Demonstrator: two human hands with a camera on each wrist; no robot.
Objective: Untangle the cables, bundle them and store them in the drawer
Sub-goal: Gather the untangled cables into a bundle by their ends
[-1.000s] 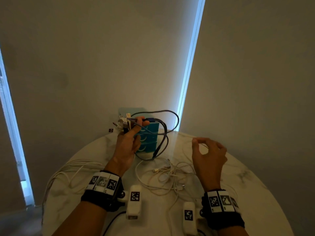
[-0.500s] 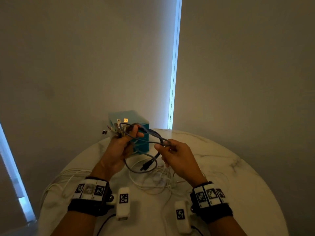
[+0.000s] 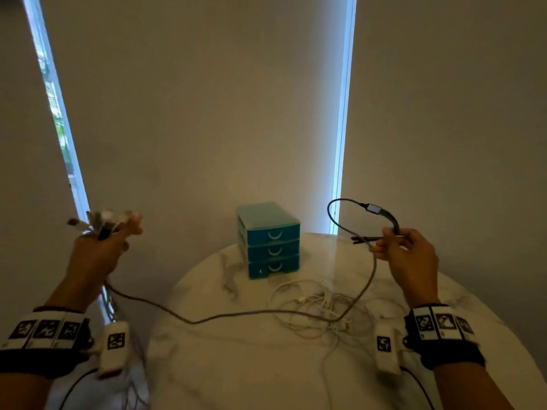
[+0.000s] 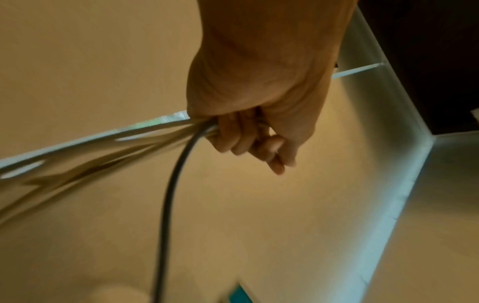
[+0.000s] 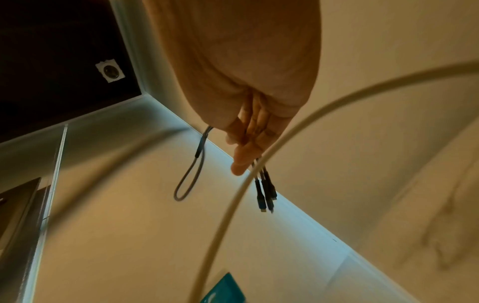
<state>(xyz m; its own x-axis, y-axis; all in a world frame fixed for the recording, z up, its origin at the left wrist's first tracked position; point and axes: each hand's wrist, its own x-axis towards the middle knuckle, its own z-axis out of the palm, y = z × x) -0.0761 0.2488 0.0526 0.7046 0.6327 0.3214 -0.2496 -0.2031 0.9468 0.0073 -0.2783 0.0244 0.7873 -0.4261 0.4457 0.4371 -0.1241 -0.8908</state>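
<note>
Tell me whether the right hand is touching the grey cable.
Touching. In the head view the right hand pinches the grey cable just below its loop.

Readable text: none in any view.
Wristbands point(image 3: 44, 331): black-and-white square code patterns only, no letters or numbers.
Wrist cameras point(image 3: 114, 346): one square code pattern each, no words.
Drawer unit point(image 3: 270, 242): plain teal fronts, no label.
Cable plugs point(image 5: 264, 196): too small and blurred for any marking.
</note>
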